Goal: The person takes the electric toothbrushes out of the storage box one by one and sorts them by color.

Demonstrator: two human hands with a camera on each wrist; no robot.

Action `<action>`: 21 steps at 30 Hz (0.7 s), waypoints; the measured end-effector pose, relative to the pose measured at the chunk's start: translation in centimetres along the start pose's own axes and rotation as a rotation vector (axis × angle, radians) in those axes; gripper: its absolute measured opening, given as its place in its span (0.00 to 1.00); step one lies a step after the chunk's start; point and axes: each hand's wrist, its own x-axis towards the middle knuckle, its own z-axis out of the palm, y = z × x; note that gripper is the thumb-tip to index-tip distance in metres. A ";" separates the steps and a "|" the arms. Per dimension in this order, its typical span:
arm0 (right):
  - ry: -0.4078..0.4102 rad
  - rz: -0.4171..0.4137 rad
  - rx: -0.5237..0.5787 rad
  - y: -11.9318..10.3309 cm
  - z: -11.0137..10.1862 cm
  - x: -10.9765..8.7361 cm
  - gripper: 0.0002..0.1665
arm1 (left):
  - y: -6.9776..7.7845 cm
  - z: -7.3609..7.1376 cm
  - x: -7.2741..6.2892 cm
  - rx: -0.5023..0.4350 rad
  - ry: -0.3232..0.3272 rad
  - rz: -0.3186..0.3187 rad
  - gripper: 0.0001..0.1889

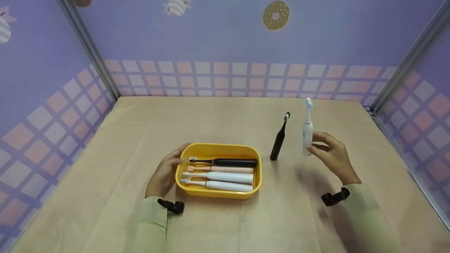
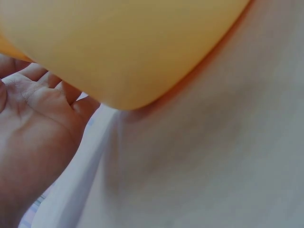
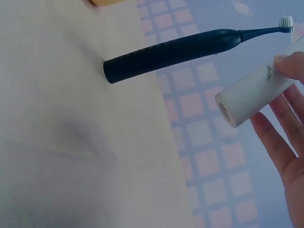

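Note:
My right hand [image 1: 332,153] pinches a white electric toothbrush [image 1: 307,135] by the handle, thumb against fingers. Its blue-tinted bristle head points up, and its round base shows in the right wrist view, raised off the table. To its left a black electric toothbrush [image 1: 278,142] stands upright on its base. My left hand [image 1: 164,174] holds the left side of a yellow bin [image 1: 218,193], thumb at the rim and fingers along the outer wall. Inside lie a black toothbrush [image 1: 235,162], a pink one [image 1: 232,169] and two white ones [image 1: 228,185], heads to the left.
A pale cloth-covered table [image 1: 197,119] bears everything. Purple walls [image 1: 225,38] with pink and white checks enclose its back and sides, with metal posts [image 1: 91,49] at the corners. Dark wrist cameras [image 1: 172,206] sit on both sleeves.

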 end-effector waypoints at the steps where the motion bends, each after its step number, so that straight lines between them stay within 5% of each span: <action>1: 0.006 0.006 -0.011 0.1 -0.1 0.0 0.23 | 0.0 0.0 0.0 -0.001 -0.002 0.003 0.29; 11: 0.034 0.061 -0.104 1.0 -1.2 -0.3 0.24 | 0.1 -0.1 0.1 -0.001 -0.027 0.015 0.30; 21: 0.072 0.121 -0.142 2.7 -1.6 -0.4 0.26 | -0.2 -0.2 0.1 0.084 0.039 -0.006 0.30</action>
